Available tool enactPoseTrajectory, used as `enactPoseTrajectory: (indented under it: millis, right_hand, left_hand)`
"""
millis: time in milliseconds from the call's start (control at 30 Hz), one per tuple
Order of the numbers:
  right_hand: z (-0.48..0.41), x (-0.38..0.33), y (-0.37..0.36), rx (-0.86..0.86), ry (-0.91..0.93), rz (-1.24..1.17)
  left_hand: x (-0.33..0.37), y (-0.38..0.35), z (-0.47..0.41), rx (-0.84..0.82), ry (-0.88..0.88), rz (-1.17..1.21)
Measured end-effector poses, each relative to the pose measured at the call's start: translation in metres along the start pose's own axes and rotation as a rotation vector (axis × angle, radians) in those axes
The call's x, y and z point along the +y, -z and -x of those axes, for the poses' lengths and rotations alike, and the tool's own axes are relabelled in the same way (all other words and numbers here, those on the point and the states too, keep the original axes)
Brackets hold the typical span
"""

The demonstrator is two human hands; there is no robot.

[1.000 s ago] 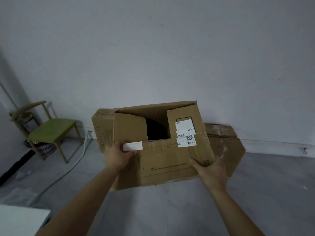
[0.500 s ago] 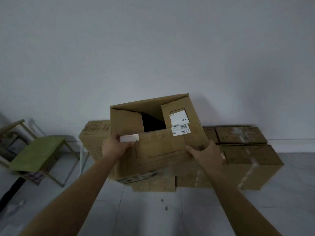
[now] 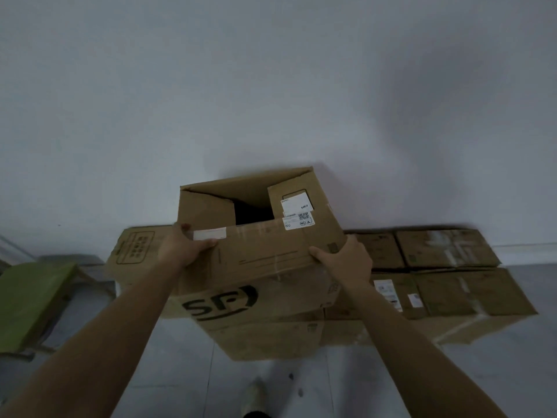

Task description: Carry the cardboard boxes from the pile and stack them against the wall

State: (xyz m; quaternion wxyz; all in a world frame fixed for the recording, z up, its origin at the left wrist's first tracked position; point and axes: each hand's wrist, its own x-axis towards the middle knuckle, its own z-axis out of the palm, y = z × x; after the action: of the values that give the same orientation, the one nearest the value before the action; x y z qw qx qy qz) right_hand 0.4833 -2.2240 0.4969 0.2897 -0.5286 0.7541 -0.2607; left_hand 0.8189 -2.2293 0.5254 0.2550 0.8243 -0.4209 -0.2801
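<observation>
An open cardboard box with white labels, flaps loose, sits tilted between the fingers of both hands. Beneath them lies an SF-printed box; right of them, taped boxes line the wall.

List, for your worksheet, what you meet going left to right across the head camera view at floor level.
Green chair → printed box against the wall → left hand → open box held in both hands → right hand → taped boxes on the floor.

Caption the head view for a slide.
Both hands, left hand and right hand, hold an open cardboard box above stacked boxes by wall.
</observation>
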Motion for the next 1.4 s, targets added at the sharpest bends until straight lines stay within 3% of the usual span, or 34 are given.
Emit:
enactPoseTrajectory:
  millis: [333,633,833,900,1000,1133,1267,1400]
  right_hand:
    - [-0.066,-0.035,-0.09,0.049,-0.224,-0.059]
    - [-0.101,-0.036,-0.125,-0.015,-0.274,-0.007]
    - [-0.098,-0.041,-0.122,-0.062,-0.28,0.064]
    - [-0.096,-0.046,-0.112,-0.034,-0.236,0.229]
    - [-0.092,-0.057,-0.082,0.171,-0.102,0.309]
    - [-0.082,-0.065,-0.024,0.346,-0.107,0.133]
    - [-0.056,-0.047,0.028,0.482,-0.164,0.199]
    - [0.014,0.002,0.073,0.773,-0.246,0.238]
  left_hand:
    - [0.002,-0.039,-0.168,-0.179,-0.123,-0.031]
    - [0.003,-0.071,-0.229,-0.199,-0.108,-0.142]
    - [0.009,-0.076,-0.223,-0.139,-0.13,-0.276]
    - [0.018,-0.079,-0.212,-0.056,-0.247,-0.425]
    - [0.059,-0.082,-0.187,0.015,-0.594,-0.34]
    - [0.122,-0.097,-0.146,-0.066,-0.951,-0.224]
    - [0.169,-0.132,-0.107,-0.097,-1.148,-0.025]
    - [0.218,-0.172,-0.027,-0.242,-1.384,0.079]
